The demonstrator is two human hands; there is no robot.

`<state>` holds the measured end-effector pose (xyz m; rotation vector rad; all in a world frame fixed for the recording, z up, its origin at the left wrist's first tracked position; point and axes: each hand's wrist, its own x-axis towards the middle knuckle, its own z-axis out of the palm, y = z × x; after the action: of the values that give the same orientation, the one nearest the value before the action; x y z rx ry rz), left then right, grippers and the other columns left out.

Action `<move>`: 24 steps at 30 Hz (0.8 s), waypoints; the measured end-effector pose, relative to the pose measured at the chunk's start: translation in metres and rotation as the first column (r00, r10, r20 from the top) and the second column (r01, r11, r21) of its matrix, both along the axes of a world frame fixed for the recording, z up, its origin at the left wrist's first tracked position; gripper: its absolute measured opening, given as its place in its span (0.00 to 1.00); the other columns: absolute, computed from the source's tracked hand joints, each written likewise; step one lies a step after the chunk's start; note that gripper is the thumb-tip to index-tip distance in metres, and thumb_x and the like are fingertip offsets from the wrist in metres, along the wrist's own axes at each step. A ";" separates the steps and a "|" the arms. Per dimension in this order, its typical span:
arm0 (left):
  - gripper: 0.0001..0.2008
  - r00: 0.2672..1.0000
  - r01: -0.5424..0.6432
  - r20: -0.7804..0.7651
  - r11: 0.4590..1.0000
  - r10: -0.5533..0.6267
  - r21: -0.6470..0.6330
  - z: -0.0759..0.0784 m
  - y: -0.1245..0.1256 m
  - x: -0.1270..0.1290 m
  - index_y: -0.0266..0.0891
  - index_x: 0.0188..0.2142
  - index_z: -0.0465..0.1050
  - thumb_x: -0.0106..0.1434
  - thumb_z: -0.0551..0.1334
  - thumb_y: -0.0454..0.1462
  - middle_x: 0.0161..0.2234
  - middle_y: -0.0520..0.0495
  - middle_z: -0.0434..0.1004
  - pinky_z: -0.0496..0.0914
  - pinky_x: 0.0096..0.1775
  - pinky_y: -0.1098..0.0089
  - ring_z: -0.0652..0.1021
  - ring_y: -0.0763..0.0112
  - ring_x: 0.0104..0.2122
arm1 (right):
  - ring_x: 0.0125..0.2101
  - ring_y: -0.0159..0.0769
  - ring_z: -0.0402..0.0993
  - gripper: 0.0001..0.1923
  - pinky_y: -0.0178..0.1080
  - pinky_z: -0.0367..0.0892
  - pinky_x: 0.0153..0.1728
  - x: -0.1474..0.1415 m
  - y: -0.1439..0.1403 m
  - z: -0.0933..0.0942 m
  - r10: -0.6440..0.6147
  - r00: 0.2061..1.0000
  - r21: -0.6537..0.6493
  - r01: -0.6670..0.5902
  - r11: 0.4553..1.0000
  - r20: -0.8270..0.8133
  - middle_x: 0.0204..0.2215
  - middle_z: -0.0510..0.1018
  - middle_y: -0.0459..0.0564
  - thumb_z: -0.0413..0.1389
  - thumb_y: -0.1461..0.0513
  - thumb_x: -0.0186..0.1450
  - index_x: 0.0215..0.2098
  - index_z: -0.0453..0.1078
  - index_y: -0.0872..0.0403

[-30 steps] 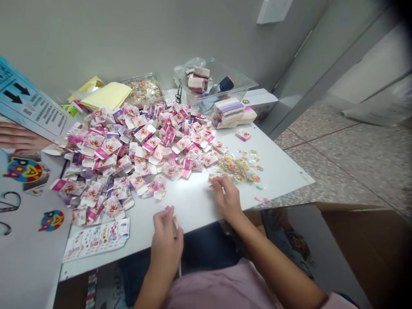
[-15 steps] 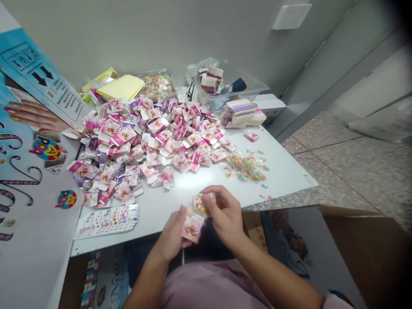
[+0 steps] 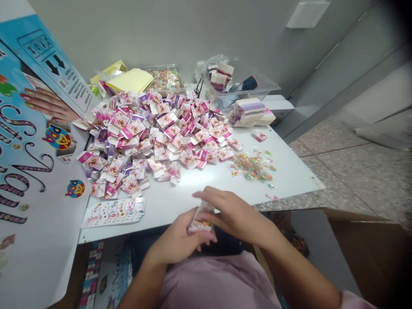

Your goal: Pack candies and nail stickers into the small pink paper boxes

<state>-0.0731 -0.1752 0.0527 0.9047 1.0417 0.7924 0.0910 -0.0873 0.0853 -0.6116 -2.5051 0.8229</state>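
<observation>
In front of my body, at the table's near edge, both hands are close together. My left hand [image 3: 175, 240] is closed around a small printed cardboard box [image 3: 195, 226], held low with the fingers underneath. My right hand [image 3: 231, 212] comes over it from the right, its thumb and fingers bent round a small clear packet [image 3: 206, 221] with orange and colourful bits. The packet lies against the box; whether it is partly inside I cannot tell. Past my hands lies a large pile of small pink and purple boxes [image 3: 167, 133], many with open flaps.
Loose colourful packets [image 3: 254, 166] lie at the table's right. Sticker sheets [image 3: 114, 212] are stacked at the near left. Behind stand a clear tray [image 3: 165, 79], a clear bin [image 3: 267, 86] and stacked flat cartons [image 3: 249, 112]. A tall printed panel [image 3: 38, 180] borders the left; an open carton [image 3: 360, 219] sits lower right.
My right hand has brought the packet down to the box in my left hand. The box has turned, and the view has shifted slightly.
</observation>
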 end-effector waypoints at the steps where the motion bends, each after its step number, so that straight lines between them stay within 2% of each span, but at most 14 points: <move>1: 0.11 1.000 -0.024 0.010 1.000 0.024 0.003 0.001 0.000 0.000 0.37 0.42 0.70 0.62 0.63 0.40 0.30 0.49 0.75 0.67 0.26 0.76 0.75 0.74 0.27 | 0.31 0.34 0.69 0.12 0.34 0.63 0.30 -0.003 -0.004 -0.005 -0.046 0.997 -0.001 0.046 0.999 -0.068 0.34 0.72 0.50 0.56 0.59 0.69 0.49 0.65 0.54; 4: 0.10 0.987 -0.155 0.037 0.988 0.154 0.025 -0.001 -0.002 0.003 0.36 0.37 0.70 0.63 0.61 0.42 0.26 0.52 0.70 0.65 0.27 0.77 0.70 0.78 0.23 | 0.28 0.32 0.67 0.08 0.33 0.63 0.28 -0.011 -0.014 -0.018 -0.167 0.945 0.005 0.175 0.985 -0.282 0.30 0.70 0.47 0.58 0.62 0.68 0.43 0.64 0.54; 7: 0.14 0.972 -0.200 0.135 0.979 0.194 0.034 -0.007 -0.004 0.008 0.36 0.36 0.71 0.63 0.59 0.46 0.24 0.51 0.70 0.63 0.24 0.76 0.69 0.77 0.21 | 0.28 0.31 0.66 0.06 0.32 0.62 0.28 -0.016 -0.021 -0.026 -0.272 0.872 -0.028 0.286 0.958 -0.406 0.28 0.69 0.46 0.58 0.66 0.67 0.38 0.64 0.53; 9: 0.16 0.967 -0.206 0.167 0.977 0.194 0.053 -0.009 -0.003 0.012 0.36 0.35 0.71 0.64 0.57 0.48 0.23 0.51 0.70 0.62 0.23 0.75 0.68 0.77 0.20 | 0.26 0.30 0.66 0.06 0.32 0.62 0.26 -0.018 -0.022 -0.027 -0.324 0.846 -0.092 0.316 0.944 -0.423 0.27 0.68 0.44 0.59 0.66 0.66 0.36 0.65 0.53; 13: 0.18 0.964 -0.264 0.044 0.962 0.261 0.075 -0.007 -0.003 0.016 0.36 0.28 0.68 0.65 0.57 0.48 0.20 0.51 0.68 0.61 0.22 0.75 0.67 0.77 0.18 | 0.24 0.28 0.64 0.05 0.31 0.60 0.24 -0.018 -0.026 -0.026 -0.392 0.828 -0.187 0.345 0.920 -0.400 0.26 0.68 0.43 0.58 0.67 0.66 0.36 0.65 0.53; 17: 0.20 0.952 -0.304 0.083 0.947 0.296 0.104 -0.004 -0.005 0.018 0.36 0.31 0.69 0.64 0.57 0.51 0.22 0.50 0.70 0.63 0.24 0.75 0.68 0.76 0.21 | 0.25 0.28 0.64 0.06 0.32 0.61 0.26 -0.018 -0.031 -0.025 -0.439 0.788 -0.127 0.429 0.894 -0.432 0.27 0.69 0.43 0.56 0.68 0.66 0.38 0.65 0.52; 19: 0.19 0.950 -0.313 0.029 0.945 0.311 0.091 -0.003 -0.004 0.019 0.35 0.30 0.69 0.63 0.58 0.50 0.20 0.51 0.68 0.63 0.23 0.75 0.67 0.76 0.20 | 0.26 0.29 0.65 0.07 0.32 0.63 0.27 -0.018 -0.033 -0.027 -0.424 0.787 -0.111 0.421 0.900 -0.448 0.28 0.69 0.44 0.57 0.69 0.66 0.39 0.66 0.52; 20: 0.18 0.945 -0.325 -0.005 0.943 0.326 0.076 -0.003 -0.003 0.020 0.35 0.30 0.69 0.64 0.58 0.49 0.19 0.52 0.67 0.62 0.23 0.75 0.67 0.76 0.19 | 0.27 0.29 0.66 0.07 0.32 0.64 0.28 -0.018 -0.033 -0.028 -0.422 0.787 -0.151 0.398 0.905 -0.450 0.28 0.70 0.44 0.57 0.68 0.66 0.39 0.66 0.51; 22: 0.17 0.931 -0.365 -0.013 0.930 0.366 0.043 -0.004 -0.002 0.021 0.35 0.29 0.70 0.65 0.56 0.47 0.18 0.53 0.66 0.62 0.22 0.75 0.66 0.76 0.18 | 0.29 0.31 0.68 0.09 0.33 0.66 0.30 -0.017 -0.034 -0.031 -0.433 0.781 -0.309 0.319 0.896 -0.450 0.31 0.71 0.45 0.58 0.67 0.65 0.42 0.66 0.50; 24: 0.15 0.916 -0.398 0.054 0.917 0.396 0.026 -0.007 -0.002 0.022 0.36 0.29 0.70 0.64 0.56 0.45 0.19 0.52 0.67 0.62 0.22 0.75 0.66 0.76 0.19 | 0.33 0.33 0.70 0.10 0.35 0.68 0.33 -0.014 -0.034 -0.034 -0.425 0.778 -0.438 0.216 0.872 -0.463 0.34 0.72 0.47 0.58 0.67 0.66 0.44 0.66 0.50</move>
<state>-0.0512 -0.1770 0.0459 0.7065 1.1905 1.1705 0.0765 -0.1214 0.0513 -0.7743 -1.6714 1.1430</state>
